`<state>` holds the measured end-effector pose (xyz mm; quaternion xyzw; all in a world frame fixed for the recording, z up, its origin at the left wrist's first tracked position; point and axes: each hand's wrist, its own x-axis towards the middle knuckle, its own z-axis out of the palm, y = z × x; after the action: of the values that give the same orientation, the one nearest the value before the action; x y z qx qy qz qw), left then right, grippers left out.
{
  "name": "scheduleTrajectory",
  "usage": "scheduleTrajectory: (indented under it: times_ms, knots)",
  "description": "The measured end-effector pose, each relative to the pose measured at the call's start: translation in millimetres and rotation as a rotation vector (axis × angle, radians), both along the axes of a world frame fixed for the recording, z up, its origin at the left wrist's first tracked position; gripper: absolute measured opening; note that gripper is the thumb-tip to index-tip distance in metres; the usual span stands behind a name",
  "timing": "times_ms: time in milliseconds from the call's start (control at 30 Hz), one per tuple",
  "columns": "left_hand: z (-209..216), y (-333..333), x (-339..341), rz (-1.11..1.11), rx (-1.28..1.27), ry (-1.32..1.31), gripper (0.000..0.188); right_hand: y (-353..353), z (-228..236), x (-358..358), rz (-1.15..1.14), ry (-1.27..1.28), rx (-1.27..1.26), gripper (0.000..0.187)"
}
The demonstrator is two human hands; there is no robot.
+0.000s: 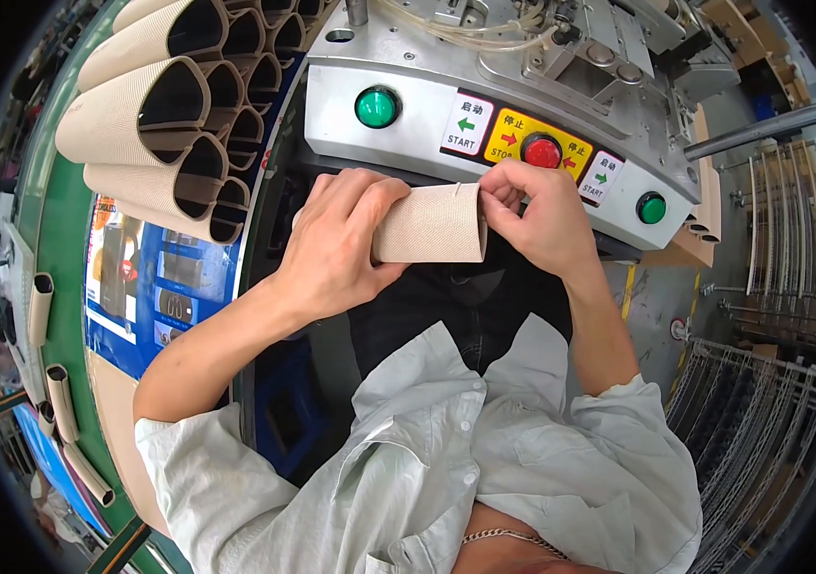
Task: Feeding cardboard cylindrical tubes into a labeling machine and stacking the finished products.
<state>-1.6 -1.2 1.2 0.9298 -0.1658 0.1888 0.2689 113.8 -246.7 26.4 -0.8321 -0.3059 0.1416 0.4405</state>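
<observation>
A beige sleeve with a woven texture (pixel 430 226) lies sideways in front of me, its open end turned to the right. My left hand (pixel 346 234) is wrapped round its left part, with the thumb below and the fingers over the top. At the rim of the open end, my right hand (pixel 537 215) is closed, thumb and forefinger pinched together. Whether it grips the rim or something small there is hidden by the fingers. Just beyond both hands stands a grey metal machine (pixel 408 72) with a front control panel.
The machine's front carries a left green button (pixel 376 106), a red button (pixel 541 150) and a right green button (pixel 651 208). Stacked beige sleeves (pixel 130 110) fill the upper left, on a blue printed sheet (pixel 154 277). Wire racks (pixel 762 430) stand at the right.
</observation>
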Motion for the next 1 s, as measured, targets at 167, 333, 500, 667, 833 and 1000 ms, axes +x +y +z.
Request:
scheduleTrajectory:
  times_ms: [167,333,500,667,833,1000]
  knots:
    - [-2.7,0.1,1.2,0.001,0.015,0.005,0.077,-1.7,-9.5,1.0,-0.003,-0.007,0.005,0.01]
    - [-1.4,-0.2,2.5,-0.014,-0.021,0.03,0.077,-7.0,-13.9,-0.6,-0.027,0.015,0.2,0.013]
    - [-2.8,1.6,1.8,-0.002,-0.012,0.05,0.076,-3.4,-14.9,-7.7,0.003,-0.136,0.113,0.014]
    - [-3.5,1.5,1.1,-0.019,-0.016,0.057,0.075,-2.1,-16.4,-10.9,-0.021,-0.276,-0.017,0.015]
    - [-3.7,2.8,0.5,-0.024,0.016,0.059,0.074,-3.9,-18.4,-9.3,-0.023,-0.258,-0.092,0.011]
    - [-2.1,6.2,4.3,-0.041,0.035,0.079,0.073,-3.9,-22.7,-4.6,0.003,-0.224,-0.039,0.01]
